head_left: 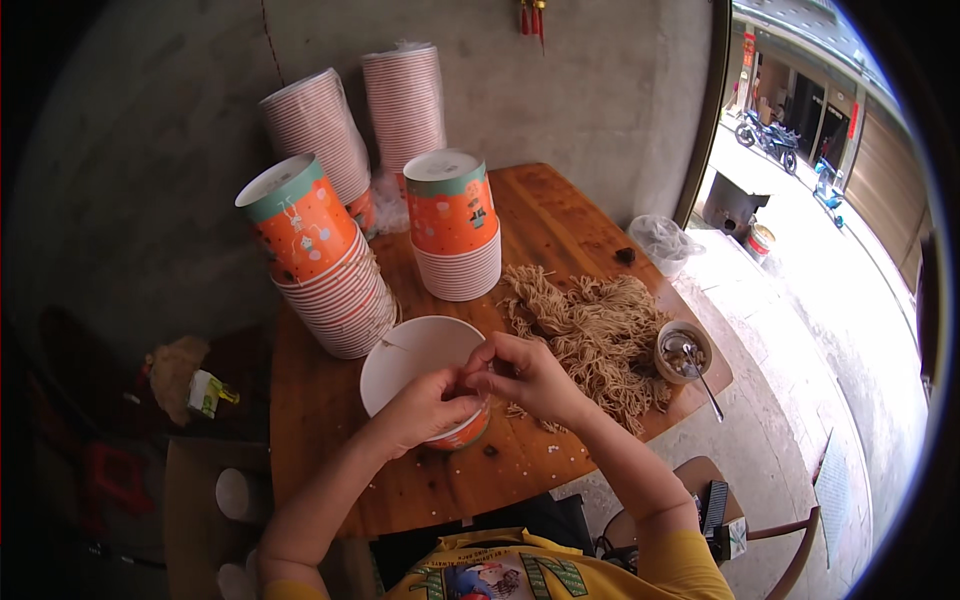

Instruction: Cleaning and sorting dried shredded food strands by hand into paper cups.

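Observation:
A large paper bucket [405, 358], white inside and orange with a green edge outside, stands at the front of the wooden table. At its near right rim my left hand [425, 408] and my right hand [528, 378] meet, with fingertips pinched together. What lies between the fingers is too small to make out. A thin thread-like line crosses the bucket's far inner wall. Right of my right hand spreads a heap of beige cords [590, 340]. Beside the heap is a small bowl [683, 355] of small pieces, a spoon [706, 385] leaning out of it.
Behind the bucket stand two stacks of upturned orange buckets, one leaning left [325, 250] and one upright [455, 225]. Taller wrapped stacks [403, 110] stand against the wall. A plastic-lined bin [665, 243] sits past the table's right edge. A cardboard box [195, 480] is at lower left.

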### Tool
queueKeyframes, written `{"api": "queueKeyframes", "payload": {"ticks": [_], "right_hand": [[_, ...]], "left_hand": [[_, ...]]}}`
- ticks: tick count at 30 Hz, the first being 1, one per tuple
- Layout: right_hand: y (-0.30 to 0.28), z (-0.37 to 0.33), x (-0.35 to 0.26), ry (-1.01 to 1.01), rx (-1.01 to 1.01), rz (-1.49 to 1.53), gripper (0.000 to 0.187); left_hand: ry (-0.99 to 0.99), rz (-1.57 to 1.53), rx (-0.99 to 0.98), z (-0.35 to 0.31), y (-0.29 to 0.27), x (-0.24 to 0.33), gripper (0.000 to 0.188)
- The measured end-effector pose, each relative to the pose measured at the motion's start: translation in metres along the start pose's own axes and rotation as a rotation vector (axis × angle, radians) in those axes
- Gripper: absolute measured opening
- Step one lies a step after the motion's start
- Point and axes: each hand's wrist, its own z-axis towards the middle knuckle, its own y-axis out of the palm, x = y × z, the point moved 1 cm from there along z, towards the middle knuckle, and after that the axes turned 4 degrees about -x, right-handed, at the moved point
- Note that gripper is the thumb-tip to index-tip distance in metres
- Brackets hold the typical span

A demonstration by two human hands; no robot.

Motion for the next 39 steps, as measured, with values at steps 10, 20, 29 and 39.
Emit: {"api": "queueKeyframes", "payload": {"ticks": [10,20,29,39], "right_hand": [[0.005,-0.002,0.010,0.036,0.058,0.637,0.008],[0.010,0.005,0.011,0.094,0.064,0.482,0.010],[-0.001,-0.013,0.009,-0.218,0.453,-0.725,0.017],[0.033,-0.061,0.012,-0.127,0.261,-0.503,0.023]], "left_hand": [[0.107,0.088,-0.069,0.002,0.007,0.004,0.025],[-0.029,0.012,-0.064,0.002,0.008,0.002,0.018],[-0.026,-0.235,-0.078,0.002,0.000,-0.004,0.014],[-0.052,-0.270,-0.105,0.005,0.002,0.001,0.014]]}}
